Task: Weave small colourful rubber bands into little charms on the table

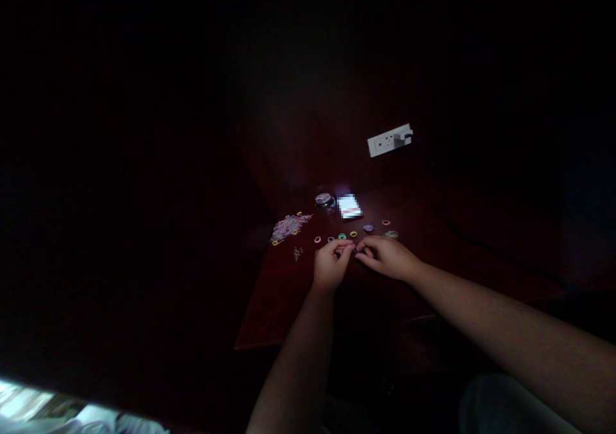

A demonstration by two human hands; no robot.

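Observation:
My left hand (331, 262) and my right hand (386, 256) meet over a dark red table (283, 305), fingertips pinched together around something tiny that I cannot make out. Just beyond them lies a row of small coloured rings (342, 235). A heap of several more coloured rings (287, 226) sits to the left of the hands. The room is very dark.
A lit phone (350, 207) lies behind the rings beside a small round spool (323, 199). A white wall socket with a plug (389, 140) is on the wall behind. The table's front edge runs near my forearms. A pale surface (29, 408) shows at bottom left.

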